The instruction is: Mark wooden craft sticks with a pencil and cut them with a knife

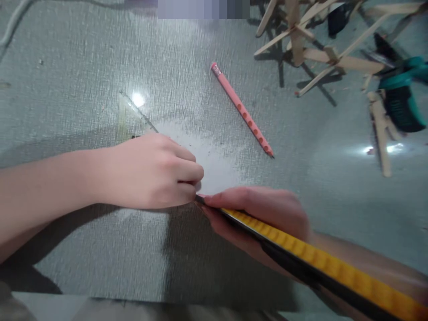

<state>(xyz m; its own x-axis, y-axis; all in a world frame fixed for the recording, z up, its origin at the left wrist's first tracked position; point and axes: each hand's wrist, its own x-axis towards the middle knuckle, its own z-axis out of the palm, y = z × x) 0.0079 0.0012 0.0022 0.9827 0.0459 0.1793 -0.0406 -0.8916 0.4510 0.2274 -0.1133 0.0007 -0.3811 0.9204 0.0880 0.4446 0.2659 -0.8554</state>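
Observation:
My left hand (157,171) is closed with curled fingers, knuckles up, over a patch of pale dust on the table. Whatever its fingertips pinch is hidden beneath them. From the lower right comes my right hand (264,209), wrapped around a long yellow-and-black tool that looks like a utility knife (301,245). The knife's dark narrow front end meets the fingers of my left hand; its blade edge cannot be made out. Behind my left hand, a thin clear strip with a dark edge (142,116) lies on the table, partly covered by the hand.
A pink pencil (242,109) lies beyond my hands. At the upper right stands a frame of joined wooden sticks (297,40), beside a teal-and-black tool (401,93) and loose wooden pieces (381,138). A pale cable (15,22) crosses the upper left corner of the grey textured table (76,93).

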